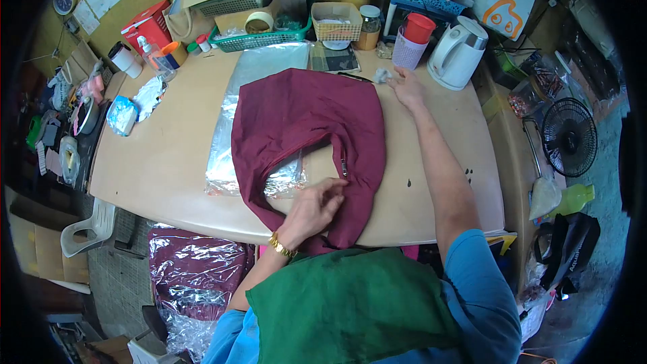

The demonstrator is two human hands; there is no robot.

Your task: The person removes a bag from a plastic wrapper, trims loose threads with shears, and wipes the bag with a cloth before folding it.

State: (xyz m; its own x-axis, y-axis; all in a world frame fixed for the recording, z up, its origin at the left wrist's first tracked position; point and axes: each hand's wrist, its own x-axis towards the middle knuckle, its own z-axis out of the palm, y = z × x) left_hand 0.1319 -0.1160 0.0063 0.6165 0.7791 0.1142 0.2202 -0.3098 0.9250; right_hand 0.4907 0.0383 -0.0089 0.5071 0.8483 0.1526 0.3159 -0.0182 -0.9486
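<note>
A maroon cloth bag lies on the table, its curved opening facing me and a zipper pull at the right edge of that opening. My left hand, with a gold watch at the wrist, is on the bag just below the zipper pull. Its fingers are curled at the fabric edge. Farther up and to the right, my right hand reaches beyond the bag with its fingers stretched out. Their tips are beside a small grey clump that looks like thread or lint.
Clear plastic sheets lie under the bag. Behind stand a green basket, a jar, a red cup in a lilac holder and a white kettle. A fan stands right; wrapped maroon goods sit below.
</note>
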